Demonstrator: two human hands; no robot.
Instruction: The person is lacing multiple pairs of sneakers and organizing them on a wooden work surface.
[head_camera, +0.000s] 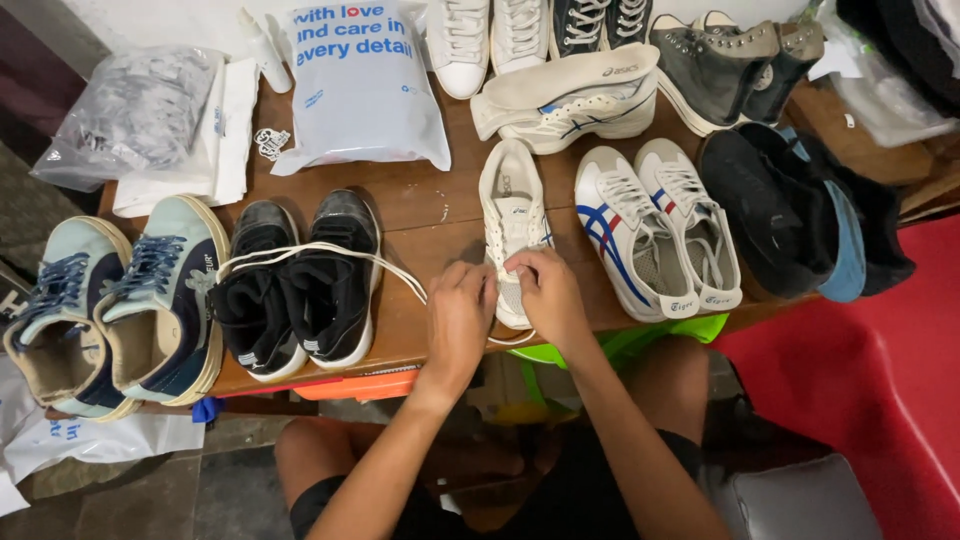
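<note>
A white sneaker (512, 205) stands on the wooden table (420, 210), toe pointing away from me. Both hands work at its near end. My left hand (460, 315) pinches a white shoelace (330, 250) beside the shoe's tongue. My right hand (548, 292) grips the lace on top of the shoe opening. The lace runs left in a long loop over a pair of black high-top sneakers (295, 285).
A light blue pair (120, 300) sits at the far left, a white pair with blue and red stripes (660, 230) to the right. Black cloth (800, 215), more shoes and plastic bags (360, 80) fill the back. A red seat (880, 400) stands at the right.
</note>
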